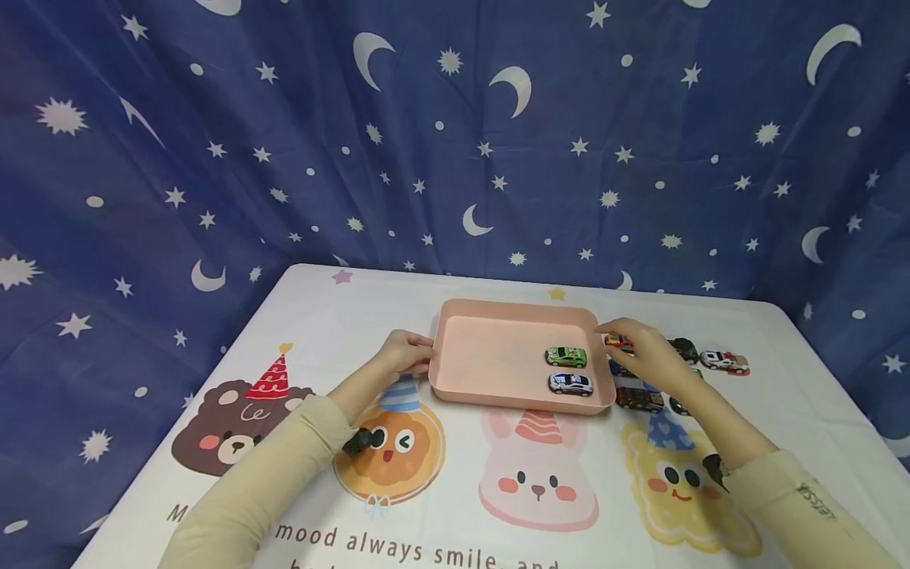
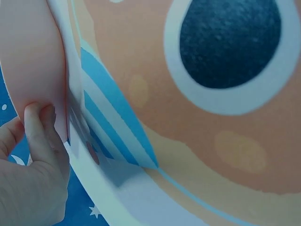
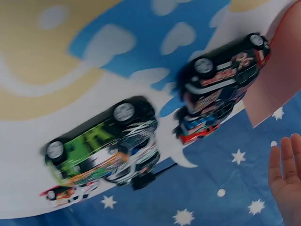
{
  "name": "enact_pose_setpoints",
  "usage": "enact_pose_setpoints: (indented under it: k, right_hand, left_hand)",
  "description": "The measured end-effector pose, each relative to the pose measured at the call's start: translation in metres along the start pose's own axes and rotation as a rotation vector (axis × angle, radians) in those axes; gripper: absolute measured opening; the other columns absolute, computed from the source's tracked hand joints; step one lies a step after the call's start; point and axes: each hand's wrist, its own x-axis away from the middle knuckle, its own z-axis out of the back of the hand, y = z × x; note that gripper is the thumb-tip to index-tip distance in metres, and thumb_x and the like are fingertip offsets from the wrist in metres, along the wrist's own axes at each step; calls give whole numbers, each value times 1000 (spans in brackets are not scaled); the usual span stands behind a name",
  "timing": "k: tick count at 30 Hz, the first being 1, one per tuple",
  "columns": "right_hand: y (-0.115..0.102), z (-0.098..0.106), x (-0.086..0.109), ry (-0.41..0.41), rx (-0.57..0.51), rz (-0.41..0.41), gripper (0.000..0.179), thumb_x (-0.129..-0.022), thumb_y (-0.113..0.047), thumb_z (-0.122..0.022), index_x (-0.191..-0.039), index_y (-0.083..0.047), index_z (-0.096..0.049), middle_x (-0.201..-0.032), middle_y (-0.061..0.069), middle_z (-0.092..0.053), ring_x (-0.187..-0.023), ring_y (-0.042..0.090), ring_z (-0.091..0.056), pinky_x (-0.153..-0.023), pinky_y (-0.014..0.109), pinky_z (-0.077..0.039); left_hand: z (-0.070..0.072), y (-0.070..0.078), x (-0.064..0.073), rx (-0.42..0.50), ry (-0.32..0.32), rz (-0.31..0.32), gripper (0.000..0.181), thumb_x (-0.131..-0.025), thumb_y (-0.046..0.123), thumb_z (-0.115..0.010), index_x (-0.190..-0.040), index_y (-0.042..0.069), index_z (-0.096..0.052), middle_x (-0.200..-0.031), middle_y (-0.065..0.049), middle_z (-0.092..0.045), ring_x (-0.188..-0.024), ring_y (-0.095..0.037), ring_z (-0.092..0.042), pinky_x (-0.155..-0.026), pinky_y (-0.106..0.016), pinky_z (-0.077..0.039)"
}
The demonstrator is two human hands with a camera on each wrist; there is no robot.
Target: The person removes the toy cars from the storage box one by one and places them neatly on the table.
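A pink rectangular tray (image 1: 490, 356) lies on the table. On its floor, toward the right, are a green toy car (image 1: 566, 356) and a white-and-blue toy car (image 1: 570, 384). At the left wall my left hand (image 1: 404, 352) pinches the tray's edge; the left wrist view shows its bent fingers (image 2: 37, 127) against the outer wall. My right hand (image 1: 643, 354) is at the tray's right rim, above several toy cars that it partly hides. Its fingers (image 3: 288, 160) look fairly straight in the right wrist view, with nothing held.
Beside the tray's right wall stand more toy cars, including a dark one (image 1: 640, 399) and a white-and-red one (image 1: 725, 362). A printed white tablecloth (image 1: 341, 316) covers the table. Behind the table's back edge hangs a blue curtain (image 1: 426, 142) with stars and moons.
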Motion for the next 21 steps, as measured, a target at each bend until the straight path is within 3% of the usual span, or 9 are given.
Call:
enact_pose_setpoints:
  k: [5,9,21]
  right_hand:
    - [-2,-9,-8,-32,-62,16,38,-84,9,-59,-122,3,-56,-120,24,-58,-108,43,-56,-90,56,-51]
    - [-3,-18,-13,-61,-104,36,35,-85,3,-64,-119,2,-59,-116,21,-61,-105,40,-58,-87,55,-53]
    - [-7,-32,-31,-215,-42,9,37,-84,-8,-69,-118,4,-60,-117,21,-61,-108,40,-57,-90,53,-52]
  left_hand:
    - [0,-2,0,11,-3,-7,34,-87,3,-61,-120,-6,-60,-79,-4,-62,-51,-1,-57,-52,-12,-55]
    - [-2,-3,-2,30,-21,13,35,-88,3,-62,-121,-5,-59,-80,-3,-60,-53,-1,-57,-54,-12,-55]
    - [2,-1,-1,33,-26,20,35,-89,4,-61,-123,-5,-58,-81,-4,-62,-52,-1,-57,-52,-11,-54]
